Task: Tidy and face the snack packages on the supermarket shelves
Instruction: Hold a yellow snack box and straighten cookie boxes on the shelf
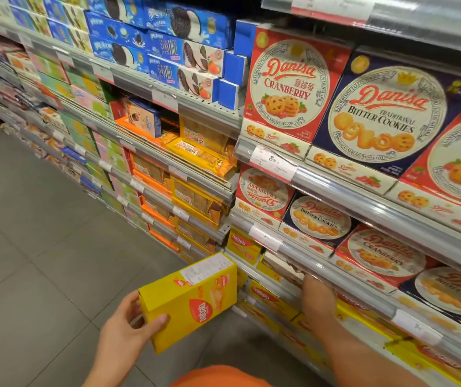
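Left of the Danisa butter cookies box [374,118] stands the Danisa cranberry box [288,85]; below it (two shelves down) sit Nabati boxes [241,243].

Bare forearms [343,356], no sleeves; orange garment [218,377] below.

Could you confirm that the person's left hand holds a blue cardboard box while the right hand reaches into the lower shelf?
Not quite: the head view shows the left hand gripping a yellow cardboard box, not a blue one. The right hand does reach into the lower shelf.
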### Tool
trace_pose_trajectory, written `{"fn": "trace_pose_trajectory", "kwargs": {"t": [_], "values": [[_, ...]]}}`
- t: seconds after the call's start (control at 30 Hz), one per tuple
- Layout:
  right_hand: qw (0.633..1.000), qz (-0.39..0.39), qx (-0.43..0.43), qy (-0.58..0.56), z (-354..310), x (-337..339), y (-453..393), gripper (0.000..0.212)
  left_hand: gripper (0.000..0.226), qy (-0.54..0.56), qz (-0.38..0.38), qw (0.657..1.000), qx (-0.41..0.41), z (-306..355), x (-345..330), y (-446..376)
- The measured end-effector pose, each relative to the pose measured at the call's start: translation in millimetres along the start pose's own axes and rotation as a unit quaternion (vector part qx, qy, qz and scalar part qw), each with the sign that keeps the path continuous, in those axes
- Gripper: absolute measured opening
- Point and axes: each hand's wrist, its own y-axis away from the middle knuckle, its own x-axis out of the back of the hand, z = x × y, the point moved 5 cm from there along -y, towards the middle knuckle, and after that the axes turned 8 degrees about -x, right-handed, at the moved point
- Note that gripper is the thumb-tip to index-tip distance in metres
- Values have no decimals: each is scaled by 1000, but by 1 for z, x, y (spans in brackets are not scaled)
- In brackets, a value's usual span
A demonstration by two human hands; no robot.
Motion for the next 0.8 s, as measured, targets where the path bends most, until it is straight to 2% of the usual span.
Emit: {"fn": "trace_pose_trajectory", "kwargs": {"t": [0.1, 0.17, 0.3, 0.4, 0.53, 0.7, 0.8], "values": [[999, 38, 15, -14, 3, 0, 15, 53, 73, -2, -17, 1000, -4, 2, -1, -2], [999, 33, 31, -21, 5, -6, 34, 62, 76, 0, -31, 1000, -6, 3, -2, -2], [995, 22, 58, -73, 15, -18, 80, 61, 81, 14, -47, 999, -6, -1, -6, -4], [995, -14, 22, -98, 43, -28, 116, 56, 73, 17, -77, 997, -6, -4, -23, -6], [989, -52, -24, -135, 96, -34, 156, 63, 72, 9, -123, 992, -4, -9, -58, -6], [978, -72, -92, -175, 193, -27, 200, 61, 66, -4, -203, 979, -8, -1, -125, 14], [970, -63, -163, -170, 259, -22, 212, 55, 74, -12, -240, 971, -7, 9, -163, 30]]}}
